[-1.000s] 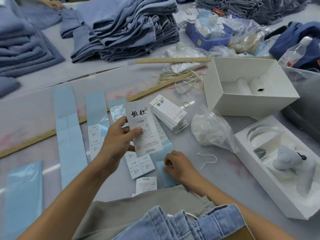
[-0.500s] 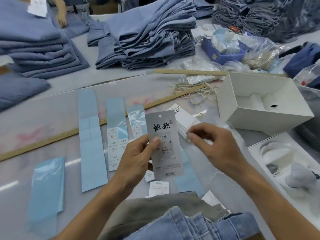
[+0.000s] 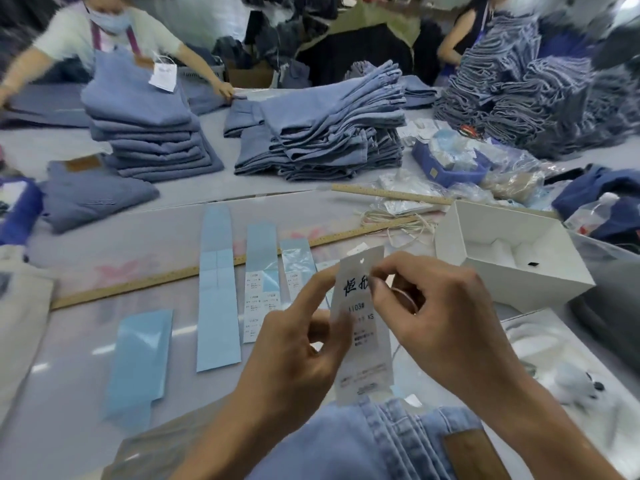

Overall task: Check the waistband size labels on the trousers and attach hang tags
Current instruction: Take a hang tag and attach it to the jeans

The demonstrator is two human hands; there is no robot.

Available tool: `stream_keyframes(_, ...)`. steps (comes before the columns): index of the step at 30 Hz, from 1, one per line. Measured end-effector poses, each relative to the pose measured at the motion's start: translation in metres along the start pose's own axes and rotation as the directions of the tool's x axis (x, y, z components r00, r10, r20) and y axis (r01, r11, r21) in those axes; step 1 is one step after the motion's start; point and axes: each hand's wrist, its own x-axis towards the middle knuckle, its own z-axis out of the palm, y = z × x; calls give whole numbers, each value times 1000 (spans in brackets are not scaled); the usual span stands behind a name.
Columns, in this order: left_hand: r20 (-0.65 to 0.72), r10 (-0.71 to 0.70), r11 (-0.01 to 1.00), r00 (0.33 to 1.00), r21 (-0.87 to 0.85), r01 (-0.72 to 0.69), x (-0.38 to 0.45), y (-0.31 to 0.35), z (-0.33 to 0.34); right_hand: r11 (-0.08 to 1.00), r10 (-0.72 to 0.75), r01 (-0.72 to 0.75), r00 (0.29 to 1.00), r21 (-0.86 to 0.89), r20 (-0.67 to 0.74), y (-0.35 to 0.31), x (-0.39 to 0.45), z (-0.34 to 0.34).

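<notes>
A pair of light blue denim trousers [image 3: 374, 441] lies at the very bottom of the view, waistband uppermost, with a brown leather patch [image 3: 472, 452] on its right side. Just above it, two bare hands hold one white hang tag [image 3: 363, 327] upright between them. The left hand [image 3: 298, 355] grips the tag's left edge, its fingers curled against the card. The right hand [image 3: 440, 317] pinches the tag near its top right corner, just below the small punched hole, with a thin loop of string [image 3: 403, 296] caught in its fingers. The tag bears black brush characters, the number 1103 and the size XS.

Beyond the hands, on the pale grey table [image 3: 104, 244], lie several light blue strips of sticker backing [image 3: 218, 289], some carrying small white printed labels. A long wooden ruler [image 3: 145, 284] runs diagonally behind them. To the right sits an open white cardboard box [image 3: 512, 251], with a bundle of cream string [image 3: 394, 220] just left of it.

Farther back stand stacks of folded blue trousers [image 3: 329, 133], and a blue plastic tray [image 3: 450, 164] full of small packets. At the far edge, a seated person [image 3: 114, 32] in an apron handles another stack, topped with a white tag.
</notes>
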Motion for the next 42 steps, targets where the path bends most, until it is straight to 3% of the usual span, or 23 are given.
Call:
stream_keyframes(4,-13,38,995,999,87,-37,-12,16,-6,998,-23,24,1000,60,-22,-14,-6,-9)
stream_keyframes(10,36,38,995,999,88,-41,-23,32,-6,995,-26,34,995,92,-93,-26,-15,-24)
stream_keyframes(14,102,25,998,994,48,-30,-29,39,1,995,-2,9,998,102,-68,-29,-23,-31)
stream_keyframes(23,109,63,996,992,59,-69,-35,37,14,999,31,-29,999,45,-35,-22,-39,-42)
stream_keyframes(26,31,133,991,991,-10,-133,-34,42,19,998,3,-1,999,60,-42,-19,-40,-44)
stream_keyframes(30,-131,97,964,987,-234,-126,-26,42,21,995,-44,43,999,89,4,-19,-49,-45)
stream_keyframes(35,-117,92,969,989,-217,-116,-19,46,31,995,-56,59,998,81,-38,-14,-63,-39)
stream_keyframes(37,-97,141,988,985,-45,-146,-17,46,35,995,-9,19,996,102,-93,-6,-68,-42)
stream_keyframes(38,-80,229,963,970,161,-215,-16,47,35,994,18,-2,989,105,-150,0,-69,-45)
stream_keyframes(40,28,421,767,907,523,-372,-12,53,40,992,21,7,974,123,-226,10,-73,-54)
stream_keyframes(41,69,460,713,885,565,-415,-9,57,41,990,-8,38,977,134,-215,12,-73,-55)
stream_keyframes(42,86,460,725,884,539,-429,-7,62,46,987,-28,56,982,151,-186,15,-78,-56)
